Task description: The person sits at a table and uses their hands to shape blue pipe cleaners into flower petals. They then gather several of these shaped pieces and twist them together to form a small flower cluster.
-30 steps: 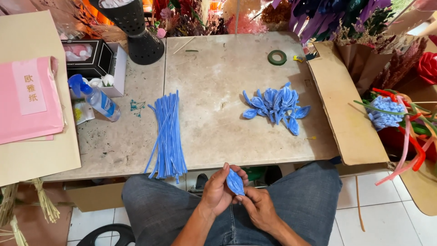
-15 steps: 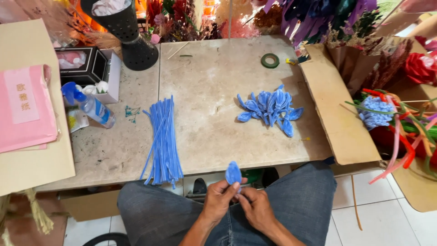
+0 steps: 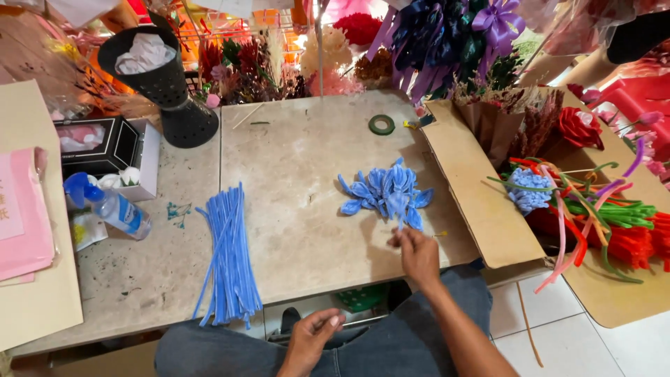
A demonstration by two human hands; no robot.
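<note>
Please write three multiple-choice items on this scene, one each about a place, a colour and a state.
1. Where does the green tape roll lie?
A. on the far part of the table
B. in the cardboard box
C. on the floor

2. What colour is the bundle of stems on the table?
A. red
B. blue
C. green

3. What is the right hand doing?
A. resting on the lap
B. gripping the spray bottle
C. reaching to the near edge of the petal pile

Answers:
1 A, the roll sits on the stone top near its far edge.
2 B, every stem in the bundle is light blue.
3 C, its fingertips are at the pile's near petals, while the left hand is down at the lap.
</note>
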